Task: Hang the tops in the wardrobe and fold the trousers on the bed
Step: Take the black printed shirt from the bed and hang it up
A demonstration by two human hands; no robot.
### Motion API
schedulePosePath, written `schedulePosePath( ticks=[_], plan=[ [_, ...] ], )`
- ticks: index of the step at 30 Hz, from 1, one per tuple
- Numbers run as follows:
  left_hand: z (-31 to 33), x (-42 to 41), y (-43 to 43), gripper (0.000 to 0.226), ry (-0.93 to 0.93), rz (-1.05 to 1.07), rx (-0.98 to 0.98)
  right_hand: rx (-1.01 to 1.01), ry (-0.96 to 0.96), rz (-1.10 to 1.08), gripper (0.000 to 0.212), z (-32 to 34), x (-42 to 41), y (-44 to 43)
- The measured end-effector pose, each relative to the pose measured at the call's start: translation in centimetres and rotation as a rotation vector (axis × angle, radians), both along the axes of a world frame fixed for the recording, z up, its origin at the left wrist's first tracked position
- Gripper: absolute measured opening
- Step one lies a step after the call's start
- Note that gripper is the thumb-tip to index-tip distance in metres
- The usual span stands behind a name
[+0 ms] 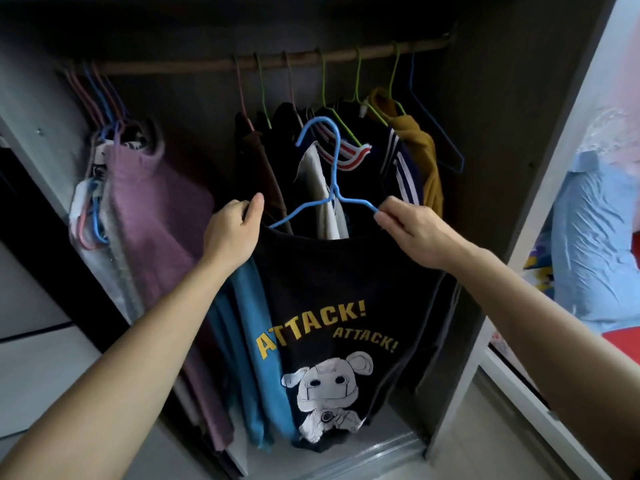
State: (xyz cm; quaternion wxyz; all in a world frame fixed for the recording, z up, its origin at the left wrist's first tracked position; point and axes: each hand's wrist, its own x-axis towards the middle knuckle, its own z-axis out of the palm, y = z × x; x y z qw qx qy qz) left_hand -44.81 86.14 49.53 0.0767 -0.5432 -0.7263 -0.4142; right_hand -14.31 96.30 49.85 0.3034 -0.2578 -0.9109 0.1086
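The black cotton T-shirt with yellow "ATTACK!" print (322,282) hangs half-threaded on a blue wire hanger (334,181) in front of the open wardrobe. The left hand (232,233) grips its shoulder, and the right hand (412,230) pinches the hanger's arm. The hook is not yet on the brown wooden rod (194,65), which offers a bare stretch between the purple top (156,209) and the dark hung garments (277,150); no trousers show.

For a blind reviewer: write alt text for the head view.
A person's left hand grips the collar of a black ATTACK! T-shirt while the right hand pinches an arm of the blue hanger partly inside it, its hook not yet on the wooden rail. Other tops hang in the wardrobe behind.
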Motion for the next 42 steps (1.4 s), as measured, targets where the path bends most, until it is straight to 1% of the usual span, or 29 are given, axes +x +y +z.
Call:
schedulePosePath(
  ticks=[3, 4, 7, 8, 9, 10, 12, 13, 14, 15, 16, 19, 21, 23, 24, 26, 29, 30, 31, 34, 36, 37, 40, 42],
  plan=[
    [0.0, -0.9, -0.5, 0.055, 0.108, 0.023, 0.018, 0.014, -0.255, -0.032, 0.019, 0.8, -0.1, 0.0],
    [0.1, -1.0, -0.6, 0.054, 0.117, 0.04, 0.035, 0.019, -0.331, -0.046, 0.021, 1.0, -0.1, 0.0],
    [0.5, -0.9, -0.5, 0.053, 0.069, 0.047, 0.101, 0.024, -0.522, -0.072, 0.024, 0.8, -1.1, -0.1],
    [0.6, -0.7, -0.4, 0.052, 0.061, 0.035, 0.12, 0.034, -0.543, -0.073, 0.025, 0.6, -1.5, -0.3],
    [0.7, -0.6, -0.4, 0.051, 0.051, 0.017, 0.133, 0.042, -0.503, -0.062, 0.024, 0.5, -2.0, -0.4],
    [0.7, -0.7, -0.4, 0.051, 0.035, -0.004, 0.134, 0.04, -0.389, -0.041, 0.023, 0.6, -2.3, -0.6],
    [0.5, -1.2, -0.5, 0.055, -0.011, -0.033, 0.072, 0.025, -0.065, -0.018, 0.021, 1.2, -2.7, -0.6],
    [0.4, -1.6, -0.6, 0.06, -0.011, -0.039, 0.016, 0.027, 0.058, -0.028, 0.021, 1.6, -2.9, -0.4],
    [0.2, -2.1, -0.7, 0.064, 0.011, -0.052, -0.031, 0.035, 0.124, -0.045, 0.021, 2.0, -3.0, -0.4],
    [0.2, -2.6, -0.8, 0.065, 0.029, -0.081, -0.059, 0.04, 0.139, -0.061, 0.021, 2.4, -3.3, -0.4],
    [0.3, -3.2, -0.8, 0.061, 0.014, -0.129, -0.063, 0.032, 0.125, -0.069, 0.021, 2.7, -3.5, -0.3],
    [0.6, -4.5, -0.8, 0.024, -0.184, -0.323, 0.01, -0.055, 0.057, -0.074, 0.017, 3.5, -3.7, -0.4],
    [0.6, -5.3, -0.7, 0.009, -0.271, -0.398, 0.036, -0.033, -0.011, -0.093, 0.019, 4.2, -3.4, -0.7],
    [0.8, -5.9, -0.6, 0.012, -0.295, -0.425, 0.044, -0.002, -0.079, -0.141, 0.022, 5.0, -3.6, -1.1],
    [0.8, -6.2, -0.5, 0.015, -0.302, -0.424, 0.052, -0.037, -0.092, -0.152, 0.023, 5.5, -4.0, -1.4],
    [1.0, -7.0, -0.1, 0.015, -0.297, -0.4, 0.071, -0.216, -0.084, -0.132, 0.022, 6.4, -4.9, -1.9],
    [1.4, -8.4, 0.8, 0.017, -0.249, -0.392, 0.067, -0.535, -0.082, -0.021, 0.024, 8.2, -6.4, -3.0],
    [1.6, -8.8, 1.0, 0.017, -0.234, -0.397, 0.07, -0.634, -0.048, 0.038, 0.024, 8.7, -6.8, -3.3],
    [1.9, -9.2, 1.2, 0.018, -0.223, -0.397, 0.078, -0.693, 0.004, 0.09, 0.025, 9.2, -7.4, -3.7],
    [3.0, -10.3, 2.0, 0.019, -0.161, -0.347, 0.106, -0.686, 0.194, 0.141, 0.026, 10.4, -9.2, -4.7],
    [3.7, -11.0, 2.2, 0.021, -0.078, -0.299, 0.099, -0.657, 0.27, 0.121, 0.024, 11.2, -10.7, -5.3],
    [4.0, -11.5, 2.2, 0.027, -0.01, -0.247, 0.07, -0.642, 0.29, 0.103, 0.023, 11.5, -11.3, -5.4],
    [4.7, -13.9, 1.6, 0.048, 0.33, 0.072, -0.056, -0.553, 0.332, 0.019, 0.024, 11.8, -12.9, -5.6],
    [4.8, -15.4, 1.1, 0.052, 0.388, 0.214, -0.167, -0.499, 0.357, -0.022, 0.027, 11.8, -14.2, -5.6]
  ],
)
